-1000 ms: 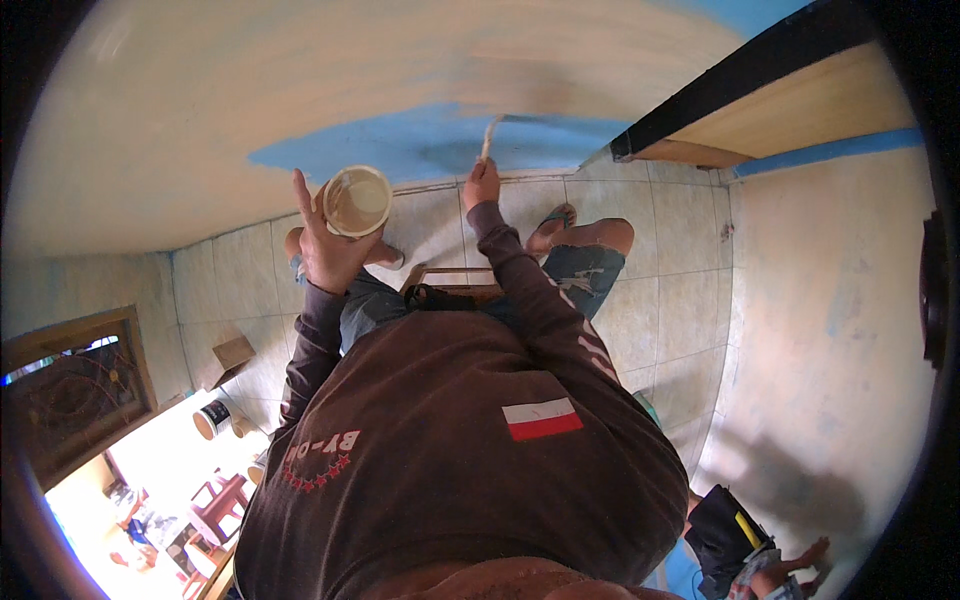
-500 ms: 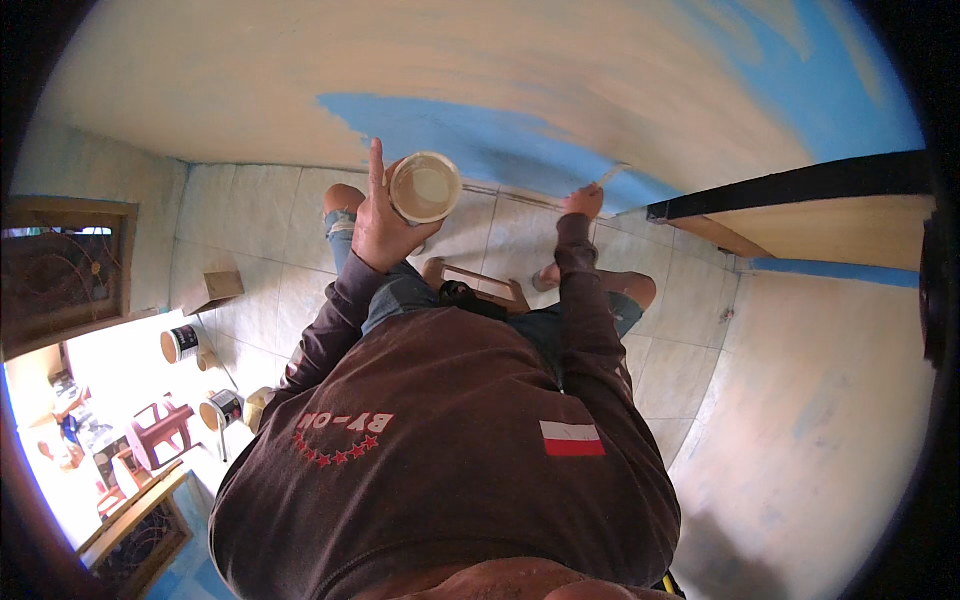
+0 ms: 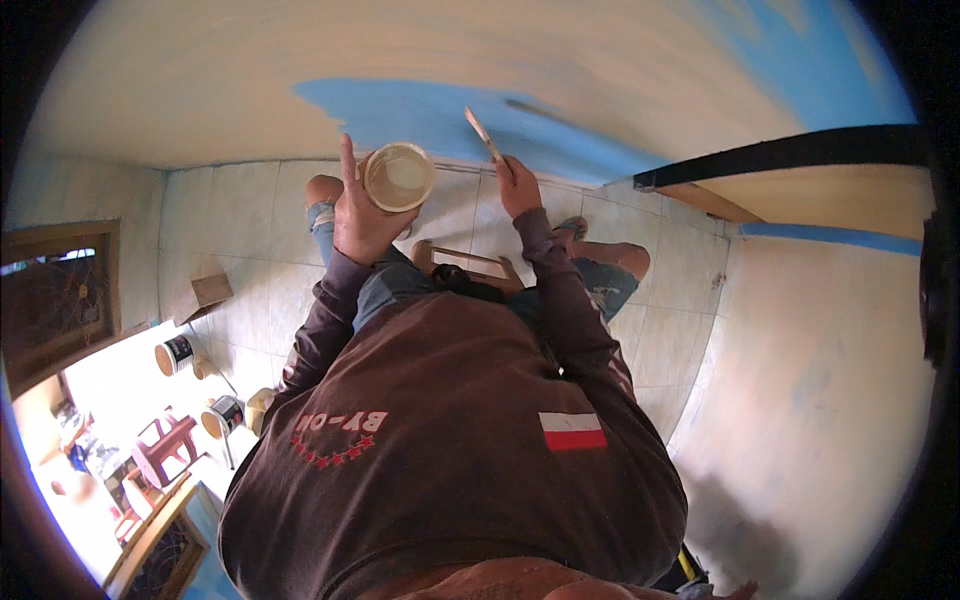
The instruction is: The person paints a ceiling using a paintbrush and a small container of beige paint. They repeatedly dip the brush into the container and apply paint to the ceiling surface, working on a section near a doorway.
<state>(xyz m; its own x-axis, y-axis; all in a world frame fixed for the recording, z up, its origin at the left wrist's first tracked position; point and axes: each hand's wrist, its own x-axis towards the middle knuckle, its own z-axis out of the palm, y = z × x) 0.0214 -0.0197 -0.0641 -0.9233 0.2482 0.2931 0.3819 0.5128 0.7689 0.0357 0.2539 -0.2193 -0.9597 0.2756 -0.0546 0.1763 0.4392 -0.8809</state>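
My left hand (image 3: 366, 222) grips a round, pale plastic tub (image 3: 400, 178) from its left side, the index finger sticking up along the wall side. Light-coloured liquid shows inside the tub. In my right hand (image 3: 518, 187) is a paintbrush (image 3: 482, 134), held by its handle and tilted up to the left. Its head is in front of the blue painted patch (image 3: 400, 112) low on the cream wall (image 3: 230, 90); I cannot tell if it touches. A dark narrow shadow lies on the blue to the right of the brush.
A low wooden stool (image 3: 424, 256) is between my knees on the tiled floor (image 3: 240, 205). A dark-edged wooden board (image 3: 790, 155) juts in at right. On the left are a cardboard box (image 3: 211, 290), paint cans (image 3: 174, 355) and a dark red plastic stool (image 3: 163, 450).
My right hand with the paintbrush has moved left and up from the lower right of the blue patch. My left hand and the tub have shifted slightly left in view.
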